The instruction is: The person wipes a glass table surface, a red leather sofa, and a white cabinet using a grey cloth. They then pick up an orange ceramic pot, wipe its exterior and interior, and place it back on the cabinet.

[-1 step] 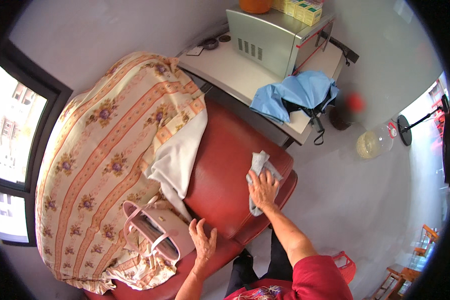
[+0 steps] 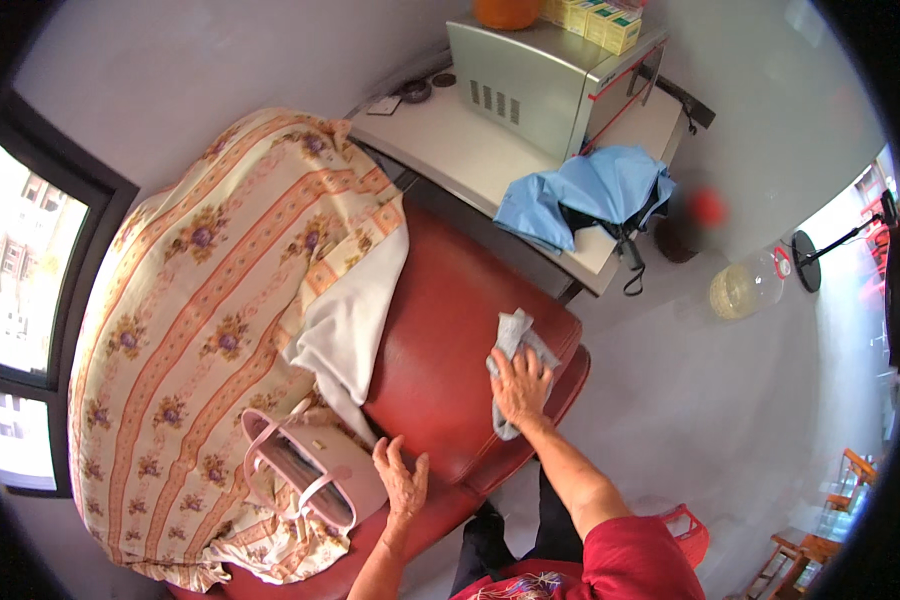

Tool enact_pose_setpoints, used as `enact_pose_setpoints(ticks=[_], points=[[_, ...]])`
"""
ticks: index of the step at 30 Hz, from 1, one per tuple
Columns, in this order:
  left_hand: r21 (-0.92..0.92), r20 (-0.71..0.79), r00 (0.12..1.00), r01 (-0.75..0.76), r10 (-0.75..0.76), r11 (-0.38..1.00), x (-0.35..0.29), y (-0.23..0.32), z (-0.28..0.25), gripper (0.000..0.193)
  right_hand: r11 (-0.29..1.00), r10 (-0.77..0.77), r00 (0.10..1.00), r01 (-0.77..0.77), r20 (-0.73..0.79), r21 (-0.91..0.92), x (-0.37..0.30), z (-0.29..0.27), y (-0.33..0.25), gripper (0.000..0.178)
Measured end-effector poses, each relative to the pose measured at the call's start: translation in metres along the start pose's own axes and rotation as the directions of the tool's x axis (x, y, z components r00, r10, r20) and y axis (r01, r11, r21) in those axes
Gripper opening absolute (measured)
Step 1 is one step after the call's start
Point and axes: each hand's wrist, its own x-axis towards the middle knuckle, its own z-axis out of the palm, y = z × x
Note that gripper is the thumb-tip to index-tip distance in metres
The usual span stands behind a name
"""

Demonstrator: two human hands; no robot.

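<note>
My right hand (image 2: 521, 388) lies over a light grey cloth (image 2: 515, 328) and presses it onto the red leather-like sofa arm (image 2: 450, 310). Parts of the cloth stick out beyond the fingers and beside the wrist; the rest is hidden under the palm. Held off to the left, my left hand (image 2: 402, 484) has its fingers apart and nothing in it. Just beside it a pink handbag (image 2: 342, 452) with two loop handles stands open on the sofa. A floral striped cover (image 2: 200, 330) drapes the sofa's left part, its white underside (image 2: 345, 325) folded back.
Behind the sofa arm a white table (image 2: 425, 125) carries a silver microwave (image 2: 520, 90) and a partly folded blue umbrella (image 2: 580, 195). On the floor to the right stand a clear container (image 2: 740, 290) and a black round base (image 2: 805, 262). A red basket (image 2: 690, 540) is near my right side.
The whole view has shifted very slightly. My right hand and the cloth stay at nearly the same spot on the sofa arm, and my left hand remains beside the handbag.
</note>
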Motion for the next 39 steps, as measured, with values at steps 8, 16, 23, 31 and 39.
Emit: enact_pose_setpoints(ticks=[8,16,23,31,39], points=[[0.228,-0.195,0.98,0.085,-0.04,0.97,0.141,0.03,0.068,0.067,0.985,-0.163,0.986,0.164,-0.024,0.045,0.079,-0.001,0.014,0.058],[0.392,-0.315,0.878,0.467,-0.361,0.793,0.19,0.053,0.113,0.081,0.979,-0.204,0.974,0.201,0.099,0.035,0.157,0.022,0.005,0.055],[0.45,-0.342,0.886,0.447,-0.313,0.774,0.196,0.054,0.12,0.084,0.986,-0.08,0.982,0.052,0.17,0.161,0.255,0.063,-0.022,0.05],[0.435,-0.359,0.885,0.439,-0.296,0.786,0.194,0.05,0.124,0.08,0.925,-0.192,0.95,0.091,0.247,0.368,0.36,0.108,-0.084,0.056],[0.5,-0.409,0.882,0.431,-0.234,0.751,0.191,0.042,0.127,0.073,0.868,0.007,0.813,-0.294,0.582,0.401,0.363,0.113,-0.003,0.065]])
